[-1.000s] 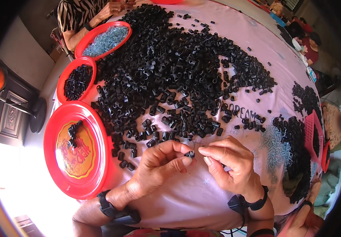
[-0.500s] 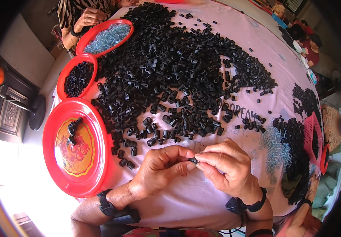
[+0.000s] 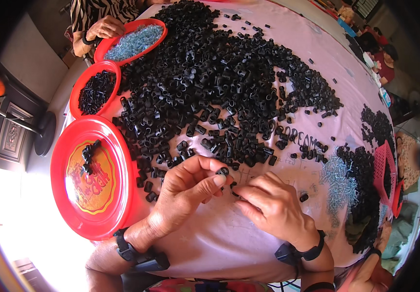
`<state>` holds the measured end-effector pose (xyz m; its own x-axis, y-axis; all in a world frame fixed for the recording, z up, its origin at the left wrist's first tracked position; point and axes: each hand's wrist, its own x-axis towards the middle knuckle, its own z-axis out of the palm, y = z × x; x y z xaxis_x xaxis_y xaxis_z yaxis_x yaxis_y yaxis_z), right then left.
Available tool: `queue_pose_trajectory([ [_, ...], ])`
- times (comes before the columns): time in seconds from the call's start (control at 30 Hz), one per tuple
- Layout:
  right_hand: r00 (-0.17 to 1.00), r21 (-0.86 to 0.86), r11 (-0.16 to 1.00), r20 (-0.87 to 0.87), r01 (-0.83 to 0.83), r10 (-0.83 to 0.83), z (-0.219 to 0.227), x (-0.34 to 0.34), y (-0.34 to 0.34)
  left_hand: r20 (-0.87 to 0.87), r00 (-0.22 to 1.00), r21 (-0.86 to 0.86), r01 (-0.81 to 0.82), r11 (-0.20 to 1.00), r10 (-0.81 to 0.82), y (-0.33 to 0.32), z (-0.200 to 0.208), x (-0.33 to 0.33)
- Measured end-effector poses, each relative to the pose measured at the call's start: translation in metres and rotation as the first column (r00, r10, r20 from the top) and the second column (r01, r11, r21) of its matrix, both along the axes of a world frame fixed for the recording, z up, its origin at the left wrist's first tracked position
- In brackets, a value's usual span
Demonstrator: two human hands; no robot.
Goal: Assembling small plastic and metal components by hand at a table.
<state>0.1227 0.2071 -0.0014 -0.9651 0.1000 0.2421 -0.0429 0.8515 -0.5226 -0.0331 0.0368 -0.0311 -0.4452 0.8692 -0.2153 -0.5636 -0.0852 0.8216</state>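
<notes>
My left hand (image 3: 183, 190) pinches a short black plastic tube fitting (image 3: 223, 171) between thumb and index finger, above the near edge of the heap. Just to its right, my right hand (image 3: 275, 204) has its fingers drawn together. A small dark piece (image 3: 234, 187) shows at those fingertips, too small to name. The hands are close but apart. Beyond them spreads a big heap of black plastic fittings (image 3: 205, 78), with loose ones around its near side. One single black fitting (image 3: 304, 197) lies on the cloth beside my right hand.
At left stand a red plate (image 3: 59, 185) with a few joined black pieces, a red dish (image 3: 75, 97) of small black parts and a red dish (image 3: 161, 32) of clear bluish parts. A pink basket (image 3: 381, 170) and clear pieces (image 3: 339, 182) lie right. Another person's hand (image 3: 107, 27) is far left.
My hands have drawn apart from their shared pinch. The left has risen with the tube fitting; a black fitting by my right hand has come into sight. The other person's hand has lowered toward the dish.
</notes>
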Motion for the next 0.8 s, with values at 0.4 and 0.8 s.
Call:
queue_pose_trajectory([
  [0.4, 0.989, -0.063, 0.997, -0.136, 0.047, -0.055, -0.011, -0.002, 0.006, -0.164, 0.985, -0.013, 0.041, 0.999, -0.043, 0.003, 0.000, 0.012],
  [0.8, 0.979, -0.407, 0.905, -0.095, 0.126, -0.179, 0.006, 0.006, -0.001, -0.298, 0.945, -0.090, 0.114, 0.989, -0.136, 0.001, 0.000, 0.022],
])
